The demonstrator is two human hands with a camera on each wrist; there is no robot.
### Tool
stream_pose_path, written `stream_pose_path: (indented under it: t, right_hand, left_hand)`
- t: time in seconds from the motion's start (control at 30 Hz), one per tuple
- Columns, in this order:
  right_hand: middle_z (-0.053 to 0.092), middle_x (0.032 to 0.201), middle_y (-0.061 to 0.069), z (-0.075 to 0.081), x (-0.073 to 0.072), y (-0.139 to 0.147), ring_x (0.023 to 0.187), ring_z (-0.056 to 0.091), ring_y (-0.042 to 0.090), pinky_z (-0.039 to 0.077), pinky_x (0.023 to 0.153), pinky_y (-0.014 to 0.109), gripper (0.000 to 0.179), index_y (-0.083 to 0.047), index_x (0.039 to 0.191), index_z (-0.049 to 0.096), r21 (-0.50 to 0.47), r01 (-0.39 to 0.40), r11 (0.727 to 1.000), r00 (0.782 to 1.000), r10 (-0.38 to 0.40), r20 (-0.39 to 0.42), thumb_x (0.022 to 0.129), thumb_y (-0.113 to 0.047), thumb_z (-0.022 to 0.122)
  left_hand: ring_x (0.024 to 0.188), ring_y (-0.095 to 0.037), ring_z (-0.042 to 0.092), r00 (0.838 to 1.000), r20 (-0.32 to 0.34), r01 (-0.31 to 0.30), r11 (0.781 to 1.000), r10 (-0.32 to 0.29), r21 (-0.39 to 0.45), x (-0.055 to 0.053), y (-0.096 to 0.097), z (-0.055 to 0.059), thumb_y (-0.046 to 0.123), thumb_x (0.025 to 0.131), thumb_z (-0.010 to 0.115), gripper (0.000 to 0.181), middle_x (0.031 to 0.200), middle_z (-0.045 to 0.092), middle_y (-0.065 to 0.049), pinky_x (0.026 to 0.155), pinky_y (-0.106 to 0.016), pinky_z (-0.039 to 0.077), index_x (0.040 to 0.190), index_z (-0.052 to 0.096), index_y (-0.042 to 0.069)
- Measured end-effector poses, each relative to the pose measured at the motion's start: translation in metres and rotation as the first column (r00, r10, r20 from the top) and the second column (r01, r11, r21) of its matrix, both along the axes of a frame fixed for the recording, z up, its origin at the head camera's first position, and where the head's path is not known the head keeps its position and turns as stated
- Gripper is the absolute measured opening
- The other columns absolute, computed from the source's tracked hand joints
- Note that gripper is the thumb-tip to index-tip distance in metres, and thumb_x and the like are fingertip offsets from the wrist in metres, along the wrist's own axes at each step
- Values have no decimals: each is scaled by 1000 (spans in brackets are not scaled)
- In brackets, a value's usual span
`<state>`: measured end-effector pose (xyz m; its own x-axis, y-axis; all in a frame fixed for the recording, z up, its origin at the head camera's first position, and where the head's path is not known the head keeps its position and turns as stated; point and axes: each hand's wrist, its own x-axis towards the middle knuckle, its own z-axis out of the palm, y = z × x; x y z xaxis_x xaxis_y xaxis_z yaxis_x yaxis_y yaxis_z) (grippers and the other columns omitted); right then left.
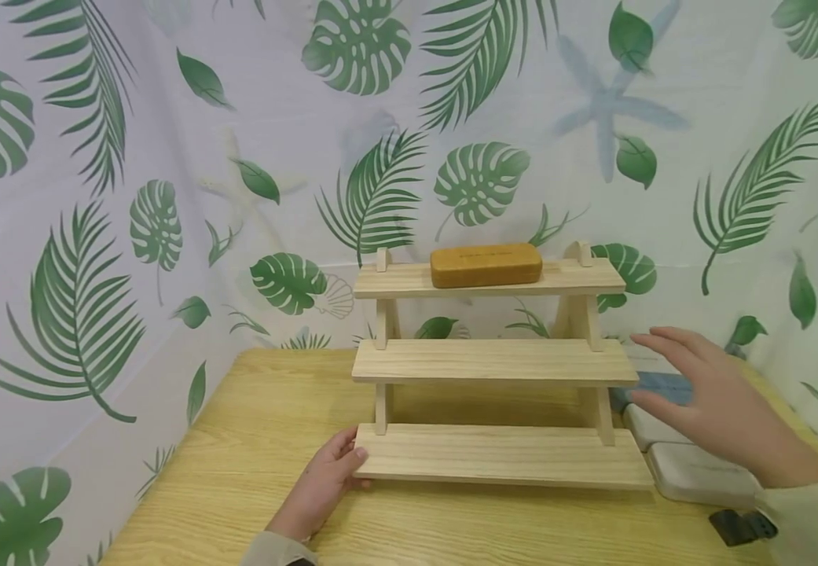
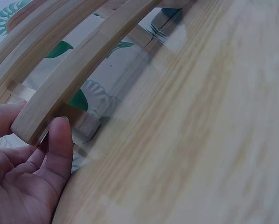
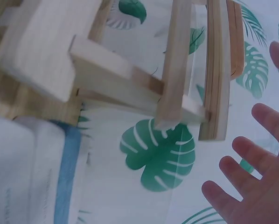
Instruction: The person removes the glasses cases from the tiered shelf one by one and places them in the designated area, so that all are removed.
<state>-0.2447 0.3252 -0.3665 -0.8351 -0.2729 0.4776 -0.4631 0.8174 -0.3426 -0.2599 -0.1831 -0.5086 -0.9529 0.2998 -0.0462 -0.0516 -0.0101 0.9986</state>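
A three-tier wooden display rack [image 1: 493,362] stands on the table, its steps rising toward the back. On its top tier lies an orange-brown oblong case [image 1: 486,265], much like a glasses case. My left hand [image 1: 324,479] grips the left end of the bottom tier; in the left wrist view, the fingers [image 2: 60,144] reach under the board end. Off the rack's right side, my right hand [image 1: 720,401] is raised with its fingers spread and holds nothing. The right wrist view shows these fingers [image 3: 247,172] apart from the ends of the tiers.
Several whitish cases [image 1: 698,475] and a blue one [image 1: 663,385] lie along the right of the rack, partly behind my right hand. The wood-grain table [image 1: 274,417] extends to the left and front. A leaf-printed curtain [image 1: 253,118] closes off the back and sides.
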Motion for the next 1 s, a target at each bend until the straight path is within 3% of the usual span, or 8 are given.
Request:
stream_pose_path:
  t: [0.37,0.67,0.9,1.0]
  right_hand:
    - [28,161,14,39,-27,-45,145,24,42,29,103,72,80,-17,156,39,-7,-55,998,997,55,45,90,-40,78]
    - [23,163,14,58,-50,-72,147,23,41,29,104,74,85,-22,160,32,-27,-91,995,994,92,54,90,-45,76]
    - [15,166,14,72,-69,-85,152,9,40,21,106,78,88,-22,161,28,-30,-69,997,991,71,111,91,-52,72]
    - [11,167,15,75,-78,-89,151,9,42,20,106,78,89,-22,162,25,-33,-57,998,989,61,131,92,-54,70]
  left_hand:
    - [116,-31,59,1000,-8,-1,1000,1,2,1,0,-1,27,106,55,69,147,44,-28,87,-40,56,157,22,-6]
    - [117,-31,58,1000,-11,6,1000,-6,-1,0,0,1,28,106,55,69,146,45,-27,87,-40,56,157,23,-5]
    - [118,-31,58,1000,-2,12,1000,-12,23,0,0,0,28,106,55,70,148,43,-28,87,-40,56,157,21,-5]
    - [117,-31,58,1000,-3,8,1000,-8,25,0,0,0,27,106,55,70,148,42,-28,87,-40,56,157,21,-6]
